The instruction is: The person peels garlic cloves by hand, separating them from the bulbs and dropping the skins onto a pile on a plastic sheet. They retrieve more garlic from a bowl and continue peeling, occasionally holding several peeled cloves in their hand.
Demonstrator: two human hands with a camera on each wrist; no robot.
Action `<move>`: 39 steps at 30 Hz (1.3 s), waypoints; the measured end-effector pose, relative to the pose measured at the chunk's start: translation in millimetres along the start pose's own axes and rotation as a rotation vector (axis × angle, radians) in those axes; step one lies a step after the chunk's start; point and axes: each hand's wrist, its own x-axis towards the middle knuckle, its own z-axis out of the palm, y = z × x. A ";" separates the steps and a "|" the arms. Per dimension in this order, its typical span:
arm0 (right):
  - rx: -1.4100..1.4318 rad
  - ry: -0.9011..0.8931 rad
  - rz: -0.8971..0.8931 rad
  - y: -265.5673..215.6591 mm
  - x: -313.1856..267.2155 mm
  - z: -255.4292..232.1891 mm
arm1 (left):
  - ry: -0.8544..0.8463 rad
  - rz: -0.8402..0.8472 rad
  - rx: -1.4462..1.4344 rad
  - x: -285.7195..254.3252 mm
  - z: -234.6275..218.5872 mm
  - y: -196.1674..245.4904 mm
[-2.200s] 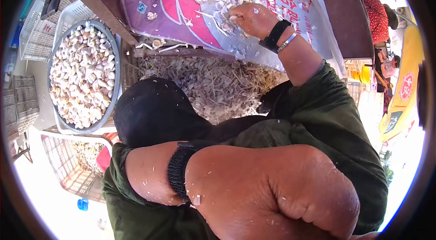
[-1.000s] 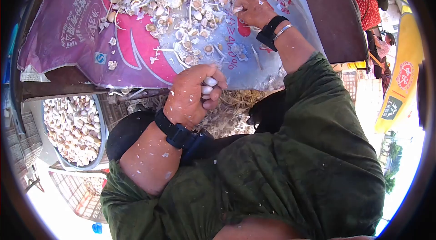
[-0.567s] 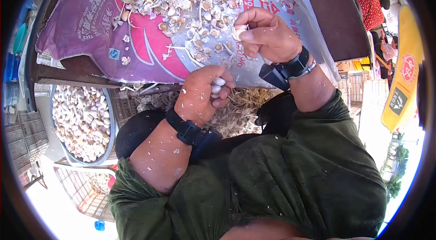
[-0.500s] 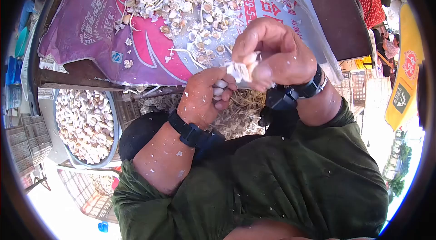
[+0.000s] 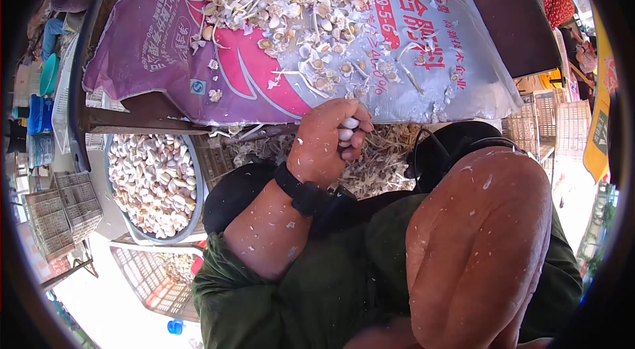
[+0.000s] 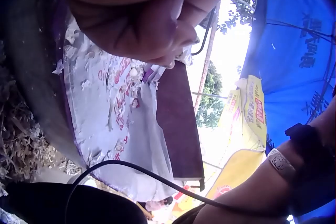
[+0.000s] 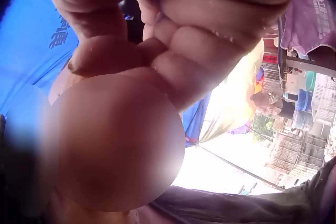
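Note:
My left hand [image 5: 327, 141] curls its fingers round several pale garlic cloves [image 5: 348, 125] at the near edge of the garlic-strewn sack. In the left wrist view its bent fingers [image 6: 152, 27] hide most of the cloves. My right hand [image 5: 479, 236] is raised close to the head camera, its back filling the lower right. Its curled fingers [image 7: 194, 45] are beside the person's blurred face in the right wrist view; I cannot tell whether they hold anything. Across the sack lies a heap of garlic cloves, skins and stalks [image 5: 297, 2].
The purple and silver sack [image 5: 165, 88] covers a brown table [image 5: 503, 12]. A round tub [image 5: 198, 180] full of garlic cloves stands at the left, above a slatted crate [image 5: 142, 276]. Skins and straw [image 5: 377, 164] lie between the knees. A dark cable [image 6: 126, 163] crosses the left wrist view.
My left hand came down from near the camera to the sack's edge and stays there with cloves. My right hand, earlier pinching garlic with papery skin, has risen towards the face.

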 end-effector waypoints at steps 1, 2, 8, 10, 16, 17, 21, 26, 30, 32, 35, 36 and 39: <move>-0.258 0.218 -0.127 3.0 -7.2 7.0 | -0.039 -0.003 0.025 0.0 -2.4 1.7; -0.508 0.442 -0.256 7.1 -13.5 16.1 | -0.073 -0.011 0.045 -1.6 -4.5 0.9; -0.088 0.515 -0.264 6.5 -8.4 12.0 | 0.003 0.020 0.119 -8.6 9.5 5.4; -0.100 0.637 -0.320 12.6 -14.2 18.0 | -0.065 0.004 0.119 -9.7 4.5 4.4; -0.314 0.567 -0.468 25.7 -41.2 -2.1 | -0.084 0.012 0.140 -15.5 10.6 9.0; -0.385 0.448 -0.403 20.6 -48.8 -10.9 | -0.086 0.011 0.140 -13.6 5.7 10.1; -0.754 0.528 0.082 -13.5 -71.2 -17.6 | -0.128 -0.106 -0.106 -12.1 7.0 15.5; -1.211 1.014 0.743 -44.2 -119.4 -55.0 | -0.182 -0.013 -0.278 -7.9 3.9 14.1; -1.443 1.360 0.933 -62.2 -193.0 -131.6 | -0.206 -0.053 -0.313 -2.3 -9.9 15.7; -1.708 1.220 1.050 -68.7 -248.9 -179.5 | -0.191 -0.043 -0.303 -1.1 -9.2 15.4; -1.915 0.952 1.321 -69.9 -259.5 -200.1 | -0.155 -0.030 -0.259 -1.3 -5.7 15.8; -1.971 0.784 1.535 -68.6 -253.1 -201.5 | -0.135 -0.020 -0.223 -1.9 -5.2 16.6; -1.935 0.876 1.555 -63.2 -243.8 -189.7 | -0.129 -0.018 -0.210 -1.9 -5.8 17.7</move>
